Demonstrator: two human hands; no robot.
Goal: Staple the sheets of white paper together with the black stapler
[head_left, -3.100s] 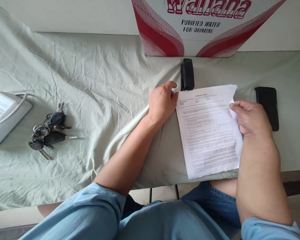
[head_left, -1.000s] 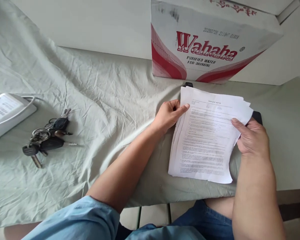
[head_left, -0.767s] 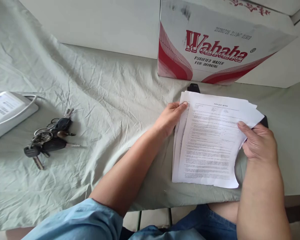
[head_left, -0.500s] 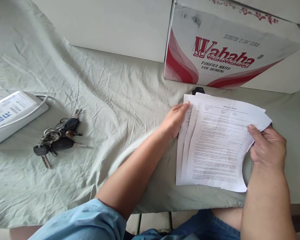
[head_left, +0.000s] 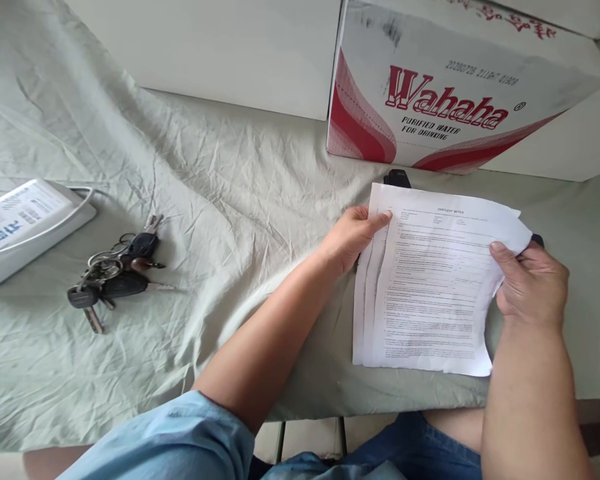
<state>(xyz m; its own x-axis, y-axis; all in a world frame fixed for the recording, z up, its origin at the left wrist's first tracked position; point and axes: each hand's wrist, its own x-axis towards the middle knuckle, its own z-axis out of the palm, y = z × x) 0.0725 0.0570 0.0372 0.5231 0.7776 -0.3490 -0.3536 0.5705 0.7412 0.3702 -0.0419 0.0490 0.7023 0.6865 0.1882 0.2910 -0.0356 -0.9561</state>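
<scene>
Wrinkled green cloth (head_left: 205, 173) over table, water carton (head_left: 430, 100) at back. Sheaf of printed sheets (head_left: 430, 287) between both hands, lower edge near table front. Left hand (head_left: 353, 233) w/ fingers curled, pinching top-left corner; right hand (head_left: 533, 283) clamped on right edge, thumb on top. Light, floppy, prob. quick to fan or slip; best held at opposite edges. Keys (head_left: 113, 273) well left of left hand; black stapler (head_left: 397, 178) just beyond sheets.

We see the left hand (head_left: 353, 235) pinching the upper left corner of a sheaf of printed papers (head_left: 430, 287), while the right hand (head_left: 530, 283) grips its right edge. The papers rest on the cloth-covered bench (head_left: 230, 187). A bunch of keys (head_left: 113, 273) lies well apart to the left, and a Wahaha carton (head_left: 445, 100) stands behind.
</scene>
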